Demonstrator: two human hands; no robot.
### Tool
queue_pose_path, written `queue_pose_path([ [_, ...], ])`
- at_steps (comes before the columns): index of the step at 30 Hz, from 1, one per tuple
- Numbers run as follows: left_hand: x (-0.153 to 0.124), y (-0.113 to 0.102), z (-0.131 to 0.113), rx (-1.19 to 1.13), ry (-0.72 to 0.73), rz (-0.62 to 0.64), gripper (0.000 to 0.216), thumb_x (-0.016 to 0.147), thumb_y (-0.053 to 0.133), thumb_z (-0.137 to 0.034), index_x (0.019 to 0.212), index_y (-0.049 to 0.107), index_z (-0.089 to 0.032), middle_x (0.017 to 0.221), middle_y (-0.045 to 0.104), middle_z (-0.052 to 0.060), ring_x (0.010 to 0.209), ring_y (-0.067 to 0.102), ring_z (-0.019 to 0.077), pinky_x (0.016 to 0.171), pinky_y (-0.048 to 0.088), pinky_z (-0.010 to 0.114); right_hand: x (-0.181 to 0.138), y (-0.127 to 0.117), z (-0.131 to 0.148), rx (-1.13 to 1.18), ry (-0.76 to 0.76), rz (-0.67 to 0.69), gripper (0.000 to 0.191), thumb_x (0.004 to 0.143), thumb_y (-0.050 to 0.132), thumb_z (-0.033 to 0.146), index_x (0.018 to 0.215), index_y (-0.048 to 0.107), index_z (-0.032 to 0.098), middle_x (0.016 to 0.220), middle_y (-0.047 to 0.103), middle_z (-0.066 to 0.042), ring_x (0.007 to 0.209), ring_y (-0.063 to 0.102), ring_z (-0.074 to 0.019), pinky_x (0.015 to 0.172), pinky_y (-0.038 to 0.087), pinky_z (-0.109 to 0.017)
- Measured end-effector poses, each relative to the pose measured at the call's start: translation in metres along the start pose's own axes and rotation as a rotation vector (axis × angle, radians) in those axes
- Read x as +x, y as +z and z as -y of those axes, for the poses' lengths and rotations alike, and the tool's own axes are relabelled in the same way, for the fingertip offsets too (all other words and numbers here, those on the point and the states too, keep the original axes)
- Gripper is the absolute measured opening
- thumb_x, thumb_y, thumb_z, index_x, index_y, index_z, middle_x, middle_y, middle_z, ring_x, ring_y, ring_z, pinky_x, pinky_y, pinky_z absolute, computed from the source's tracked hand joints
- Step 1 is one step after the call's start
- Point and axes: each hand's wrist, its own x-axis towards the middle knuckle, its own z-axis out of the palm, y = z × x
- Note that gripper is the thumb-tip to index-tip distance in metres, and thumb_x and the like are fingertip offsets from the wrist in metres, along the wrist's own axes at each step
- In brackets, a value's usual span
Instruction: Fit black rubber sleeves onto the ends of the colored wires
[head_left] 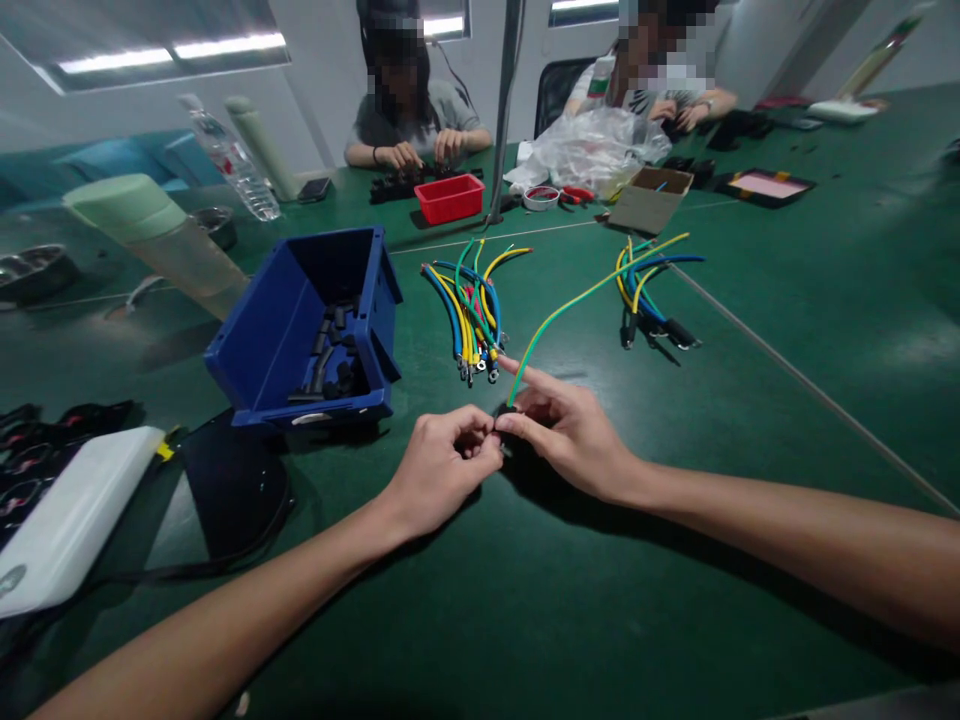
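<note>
My left hand [450, 465] is closed, its thumb and fingertips pinching at a short black sleeve [505, 409] on the near end of a green-and-yellow wire [556, 315]. My right hand [574, 430] grips that wire beside the sleeve, its index finger stretched forward. From there the wire curves up and away to the right. The fingers partly hide the sleeve and the wire's end. Just beyond my hands lies a bundle of blue, yellow and green wires [457, 310] with metal ring terminals. Farther right, another group of wires [649, 285] has black sleeves on its near ends.
A blue bin [259, 330] with black sleeves inside stands left. Beyond are a red tray [450, 199], a metal pole [504, 120], a cardboard box [649, 202] and plastic bags [592, 150]. Two people work across the table. A white device [82, 510] lies near left.
</note>
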Motion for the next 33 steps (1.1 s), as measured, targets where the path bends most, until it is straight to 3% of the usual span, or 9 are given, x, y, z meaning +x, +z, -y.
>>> queue_pose_path([
  [6, 0.002, -0.001, 0.0, -0.152, -0.043, 0.02, 0.02, 0.089, 0.057, -0.031, 0.086, 0.067, -0.013, 0.076, 0.072, 0.005, 0.067, 0.063, 0.0136, 0.064, 0.046, 0.023, 0.003, 0.002, -0.003, 0.195, 0.083, -0.008, 0.063, 0.081, 0.071, 0.029, 0.138, 0.05, 0.013, 0.066, 0.061, 0.003, 0.049, 0.046, -0.0067, 0.045, 0.036, -0.019],
  [13, 0.001, -0.001, 0.0, -0.168, -0.049, 0.022, 0.022, 0.09, 0.055, -0.031, 0.086, 0.067, -0.013, 0.075, 0.072, 0.005, 0.062, 0.06, 0.0117, 0.057, 0.043, 0.022, 0.003, 0.003, 0.001, 0.16, 0.078, -0.003, 0.064, 0.082, 0.07, 0.031, 0.14, 0.049, 0.014, 0.068, 0.06, 0.003, 0.05, 0.047, -0.0066, 0.046, 0.039, -0.019],
  [17, 0.0, -0.001, -0.008, 0.017, 0.028, -0.015, 0.019, 0.087, 0.052, -0.021, 0.082, 0.07, -0.014, 0.074, 0.071, 0.003, 0.062, 0.059, 0.0118, 0.058, 0.043, 0.023, 0.003, 0.002, -0.001, 0.146, 0.06, -0.014, 0.065, 0.083, 0.069, 0.031, 0.142, 0.046, 0.014, 0.068, 0.058, 0.004, 0.05, 0.046, -0.0067, 0.046, 0.039, -0.02],
  [19, 0.0, -0.007, -0.021, 0.188, 0.08, -0.107, 0.018, 0.083, 0.054, -0.018, 0.079, 0.071, -0.015, 0.066, 0.069, 0.001, 0.056, 0.056, 0.0107, 0.056, 0.041, 0.023, 0.003, 0.002, -0.003, 0.134, 0.041, -0.03, 0.065, 0.084, 0.068, 0.032, 0.143, 0.046, 0.014, 0.067, 0.056, 0.004, 0.052, 0.046, -0.0073, 0.046, 0.038, -0.02],
  [22, 0.0, -0.033, -0.048, 0.321, 0.196, -0.386, 0.015, 0.083, 0.057, -0.021, 0.081, 0.071, -0.016, 0.059, 0.065, -0.001, 0.049, 0.052, 0.009, 0.053, 0.041, 0.023, 0.003, 0.0, -0.006, 0.098, 0.021, -0.055, 0.064, 0.085, 0.067, 0.034, 0.143, 0.046, 0.015, 0.07, 0.055, 0.003, 0.055, 0.047, -0.0085, 0.047, 0.037, -0.02],
  [25, 0.004, -0.076, -0.07, 0.311, 0.27, -0.734, 0.022, 0.091, 0.054, -0.033, 0.093, 0.068, -0.017, 0.065, 0.066, -0.003, 0.052, 0.054, 0.0077, 0.052, 0.041, 0.022, 0.003, -0.001, -0.007, 0.051, -0.004, -0.077, 0.064, 0.085, 0.067, 0.033, 0.143, 0.047, 0.015, 0.071, 0.053, 0.002, 0.056, 0.046, -0.0094, 0.046, 0.037, -0.021],
  [27, 0.01, -0.109, -0.078, 0.398, 0.237, -0.871, 0.035, 0.097, 0.045, -0.042, 0.086, 0.067, -0.017, 0.065, 0.065, -0.003, 0.055, 0.054, 0.0073, 0.057, 0.043, 0.022, 0.003, -0.001, -0.006, 0.033, -0.016, -0.087, 0.064, 0.085, 0.067, 0.033, 0.143, 0.047, 0.015, 0.072, 0.053, 0.001, 0.057, 0.046, -0.0102, 0.045, 0.037, -0.022],
  [30, 0.021, -0.149, -0.077, 0.632, 0.155, -0.883, 0.058, 0.099, 0.033, -0.049, 0.064, 0.065, -0.015, 0.057, 0.062, 0.001, 0.055, 0.054, 0.0098, 0.064, 0.045, 0.026, 0.003, -0.001, -0.003, 0.0, 0.001, -0.098, 0.063, 0.084, 0.067, 0.032, 0.142, 0.048, 0.015, 0.072, 0.054, 0.0, 0.056, 0.047, -0.0108, 0.043, 0.037, -0.022],
  [33, 0.036, -0.171, -0.066, 0.927, -0.023, -0.585, 0.047, 0.092, 0.047, -0.045, 0.064, 0.07, -0.015, 0.058, 0.064, 0.006, 0.061, 0.06, 0.0178, 0.066, 0.044, 0.031, 0.004, 0.0, -0.002, -0.037, 0.005, -0.085, 0.061, 0.084, 0.067, 0.029, 0.141, 0.05, 0.015, 0.071, 0.055, -0.001, 0.056, 0.049, -0.0113, 0.043, 0.038, -0.022],
])
